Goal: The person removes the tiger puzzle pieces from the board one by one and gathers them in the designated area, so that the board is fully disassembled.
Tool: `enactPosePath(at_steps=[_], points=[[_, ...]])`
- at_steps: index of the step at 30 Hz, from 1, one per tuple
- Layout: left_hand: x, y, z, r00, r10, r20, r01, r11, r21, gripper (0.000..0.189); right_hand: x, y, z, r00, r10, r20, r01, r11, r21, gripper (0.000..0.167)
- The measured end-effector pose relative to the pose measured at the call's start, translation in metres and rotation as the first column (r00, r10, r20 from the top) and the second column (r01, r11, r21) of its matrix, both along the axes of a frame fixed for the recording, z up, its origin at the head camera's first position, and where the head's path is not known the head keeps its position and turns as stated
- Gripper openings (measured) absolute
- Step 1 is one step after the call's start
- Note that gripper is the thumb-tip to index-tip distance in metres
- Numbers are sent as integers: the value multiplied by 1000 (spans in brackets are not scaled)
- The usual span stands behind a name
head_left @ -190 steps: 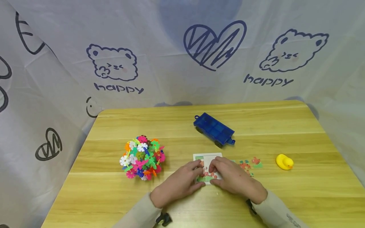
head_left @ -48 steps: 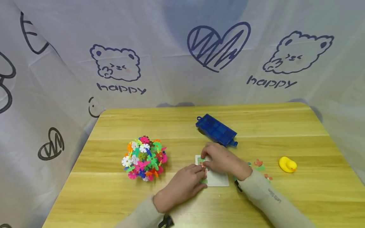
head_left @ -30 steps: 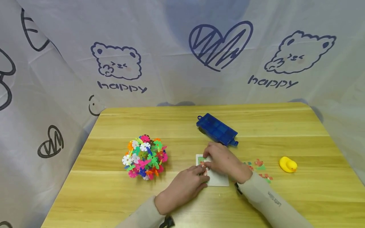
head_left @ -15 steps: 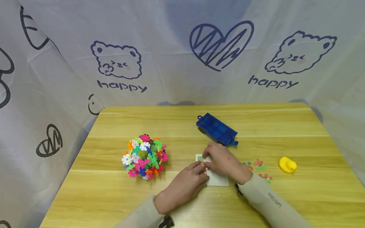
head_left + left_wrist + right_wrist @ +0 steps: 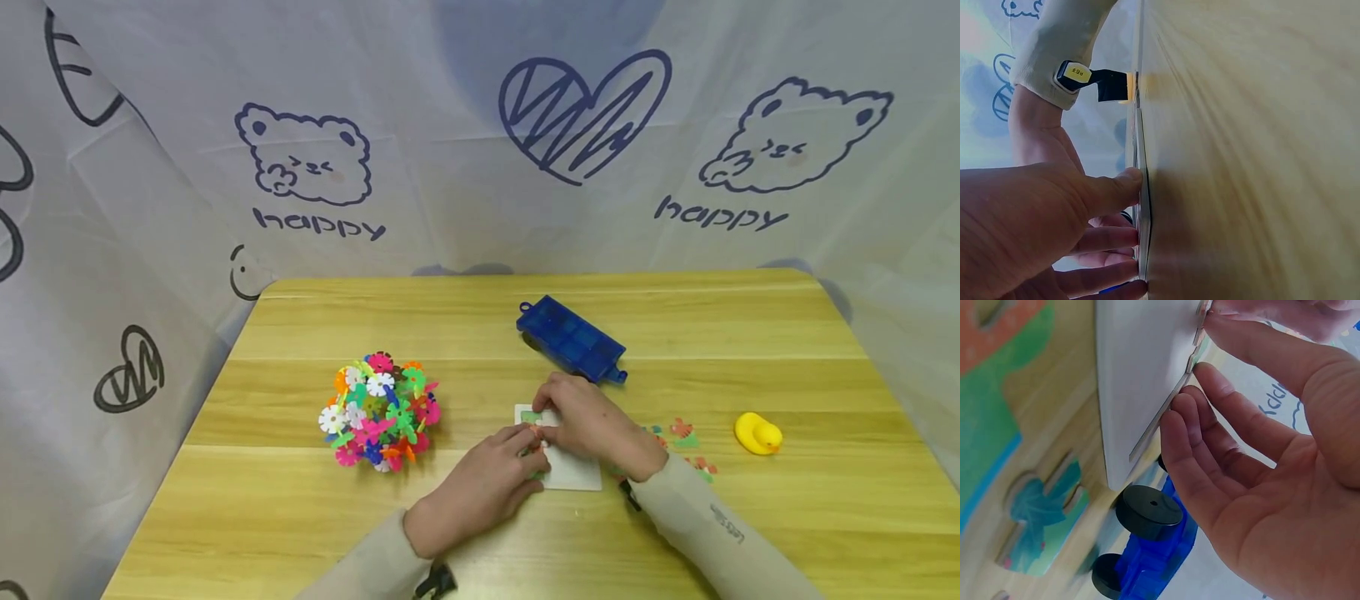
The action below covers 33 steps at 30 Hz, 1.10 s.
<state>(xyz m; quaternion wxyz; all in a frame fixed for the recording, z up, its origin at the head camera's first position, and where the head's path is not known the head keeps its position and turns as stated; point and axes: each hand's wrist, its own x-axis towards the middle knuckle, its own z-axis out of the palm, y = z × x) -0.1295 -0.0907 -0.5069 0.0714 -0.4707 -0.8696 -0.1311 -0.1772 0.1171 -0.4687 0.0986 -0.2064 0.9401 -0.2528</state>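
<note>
A small white puzzle board [image 5: 573, 473] lies on the table, with green and orange pieces along its left side. My left hand [image 5: 483, 490] holds the board's left side, thumb at the near corner and fingers over the pieces. In the left wrist view its thumb and fingertips sit along the board's thin edge [image 5: 1145, 234]. My right hand [image 5: 592, 421] reaches over the far part of the board. Its thumb and index finger pinch a puzzle piece [image 5: 1190, 361] at the board's inner border, the other fingers curled at the rim. My fingers hide much of the pieces.
Loose puzzle pieces [image 5: 684, 432] lie to the right, partly behind my right forearm. A blue toy trailer [image 5: 572, 337] stands just beyond the board. A yellow rubber duck [image 5: 757, 433] sits farther right. A ball of colourful flower-shaped plastic discs [image 5: 380, 412] is at the left.
Since the oldest frame, my right hand has moved to the board's far part, and the board's lower right now shows bare white. Over the last second both hands shift only slightly.
</note>
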Motion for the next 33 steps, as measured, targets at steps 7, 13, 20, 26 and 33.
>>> enactPosePath(at_steps=[7, 13, 20, 26, 33], points=[[-1, 3, -5, 997, 38, 63, -35, 998, -47, 17, -1, 2, 1, 1000, 23, -8, -23, 1000, -5, 21], [3, 4, 10, 998, 26, 50, -24, 998, -53, 17, -1, 1, 2, 999, 32, -8, -32, 999, 7, 19], [7, 5, 18, 993, 67, 99, -59, 995, -81, 15, -1, -4, 5, 999, 49, -10, -49, 997, 66, 17], [7, 6, 19, 986, 89, 138, -76, 992, -96, 16, -5, -7, 8, 994, 109, 34, -112, 987, 116, 16], [9, 8, 19, 986, 91, 143, -76, 991, -109, 17, -7, -1, 9, 987, 135, 90, -142, 986, 86, 19]])
